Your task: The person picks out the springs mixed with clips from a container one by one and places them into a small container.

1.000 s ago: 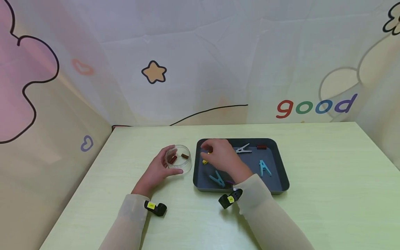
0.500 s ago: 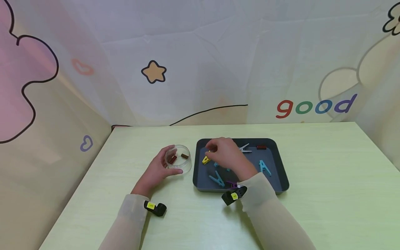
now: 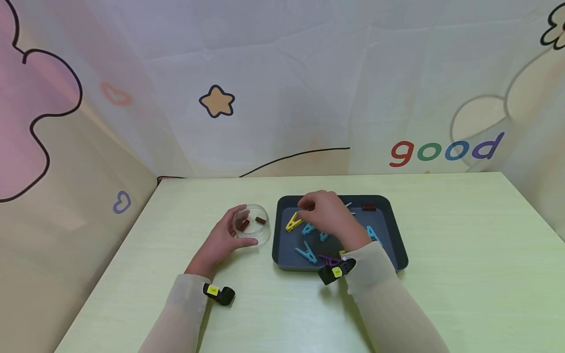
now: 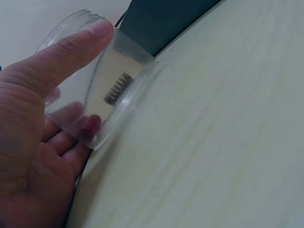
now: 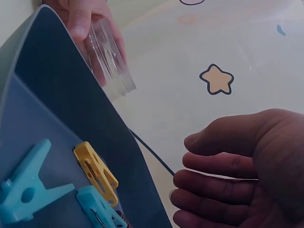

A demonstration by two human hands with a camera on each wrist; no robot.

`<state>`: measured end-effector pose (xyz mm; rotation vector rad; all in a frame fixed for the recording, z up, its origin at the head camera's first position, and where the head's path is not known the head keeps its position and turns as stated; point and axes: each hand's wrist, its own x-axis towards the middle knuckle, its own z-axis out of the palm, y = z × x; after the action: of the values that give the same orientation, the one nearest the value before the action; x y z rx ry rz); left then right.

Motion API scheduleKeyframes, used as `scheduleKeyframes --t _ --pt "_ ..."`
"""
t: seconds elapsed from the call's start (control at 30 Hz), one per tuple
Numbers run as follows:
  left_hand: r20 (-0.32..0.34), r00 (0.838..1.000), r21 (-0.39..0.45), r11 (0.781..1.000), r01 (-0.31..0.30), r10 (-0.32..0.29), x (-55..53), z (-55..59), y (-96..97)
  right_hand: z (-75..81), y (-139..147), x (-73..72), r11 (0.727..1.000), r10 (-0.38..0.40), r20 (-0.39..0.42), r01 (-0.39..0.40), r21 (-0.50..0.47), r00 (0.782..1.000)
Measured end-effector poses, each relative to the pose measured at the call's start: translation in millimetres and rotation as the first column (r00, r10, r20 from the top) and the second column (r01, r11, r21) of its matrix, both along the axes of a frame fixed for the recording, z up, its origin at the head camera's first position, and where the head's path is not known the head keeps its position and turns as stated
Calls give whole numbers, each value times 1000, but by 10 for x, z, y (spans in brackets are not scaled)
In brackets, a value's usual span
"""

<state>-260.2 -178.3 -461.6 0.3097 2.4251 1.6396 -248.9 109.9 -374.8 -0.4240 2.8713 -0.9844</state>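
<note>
My left hand (image 3: 220, 240) grips a clear plastic jar (image 3: 265, 236) on the table, thumb on the near side and fingers round the far side. Inside it lie a red spring (image 4: 90, 127) and a dark bronze spring (image 4: 118, 89). Over the dark grey tray (image 3: 280, 260) is my right hand (image 3: 328, 213); in the right wrist view its fingers are loosely bent, thumb apart, with nothing between them. Just left of its fingertips lies a yellow clothespin (image 3: 293, 223). Light blue clothespins (image 3: 306, 253) lie below it, some partly hidden by the hand.
At the tray's back right lies a red-brown spring (image 3: 369, 208). A purple clothespin (image 3: 328, 260) sits by the front wall, partly behind the right wrist camera (image 3: 336, 271). A printed cloth backdrop (image 3: 282, 98) stands behind the table (image 3: 463, 245).
My right hand has shifted right over the tray, uncovering the yellow clothespin and blue clothespins beneath, while covering more of the white one. The left hand and jar stay put.
</note>
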Motion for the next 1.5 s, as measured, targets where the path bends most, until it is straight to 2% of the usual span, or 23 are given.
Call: scheduleKeyframes --t 0.6,0.97,1.5 --pt "-5 1000 -17 1000 -4 4 16 17 4 25 142 -26 1000 -21 35 21 3 999" --pt "-6 1000 10 1000 13 -13 26 39 2 7 214 -66 999 -24 30 23 25 999" --pt "-15 1000 10 1000 19 -19 5 14 -10 -27 272 -105 999 -44 55 42 33 998"
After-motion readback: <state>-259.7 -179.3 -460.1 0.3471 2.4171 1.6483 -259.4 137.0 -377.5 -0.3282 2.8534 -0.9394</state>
